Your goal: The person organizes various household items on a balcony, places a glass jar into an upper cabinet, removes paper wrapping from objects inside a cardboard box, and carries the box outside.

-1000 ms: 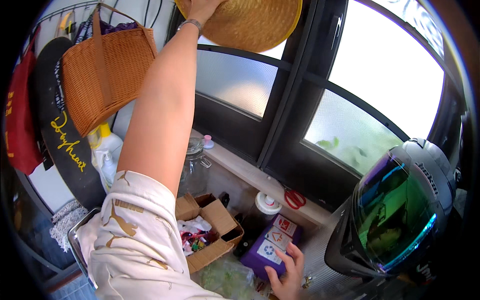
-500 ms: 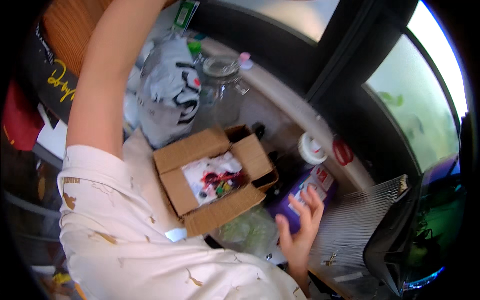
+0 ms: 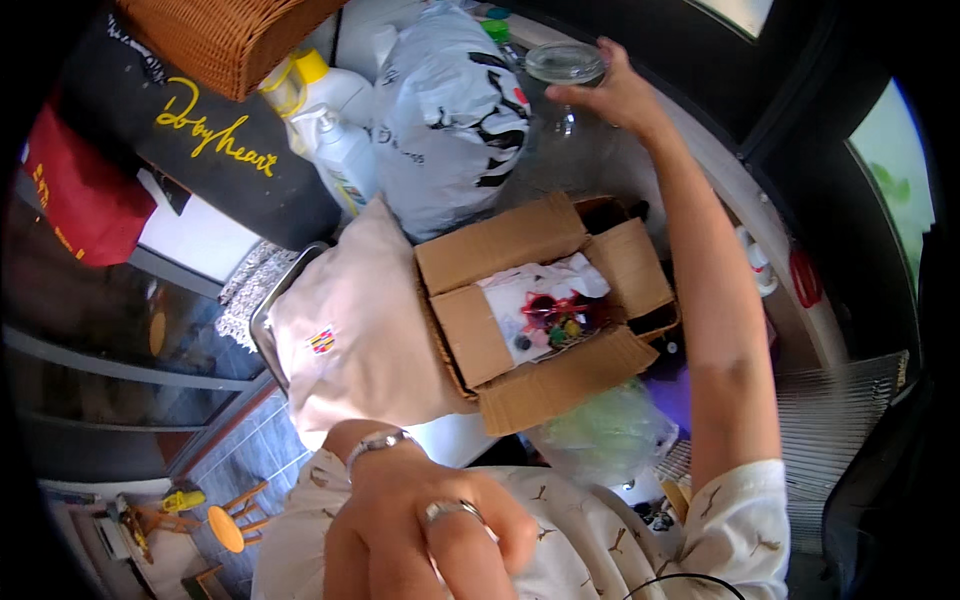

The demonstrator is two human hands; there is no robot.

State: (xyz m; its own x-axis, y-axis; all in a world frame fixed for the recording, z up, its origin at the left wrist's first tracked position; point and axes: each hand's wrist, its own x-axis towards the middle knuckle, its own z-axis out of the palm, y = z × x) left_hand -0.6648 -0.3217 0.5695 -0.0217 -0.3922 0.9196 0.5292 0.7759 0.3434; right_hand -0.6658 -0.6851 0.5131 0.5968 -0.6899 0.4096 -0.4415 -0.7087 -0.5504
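My right hand (image 3: 615, 95) reaches to the back, its thumb and fingers around the rim of a clear glass jar (image 3: 565, 65) with a round lid. Close to the camera at the bottom is my left hand (image 3: 430, 530), wearing a ring and a metal band at the wrist. Its fingers are curled in; a thin white sliver shows between them, too little to name. Between the hands stands an open cardboard box (image 3: 500, 245), holding white paper, red star-shaped glasses (image 3: 560, 308) and small colourful bits.
A stuffed grey plastic bag (image 3: 450, 120) stands left of the jar. Nearby are white spray bottles (image 3: 340, 150), a wicker basket (image 3: 230, 40), a pale pink cushion (image 3: 365, 320) and a clear bag with green contents (image 3: 605, 430). My right forearm partly covers a purple container (image 3: 672, 395).
My right hand has moved from beside the purple container up to the glass jar. My left arm, raised before, has come down in front of me. The view has shifted left.
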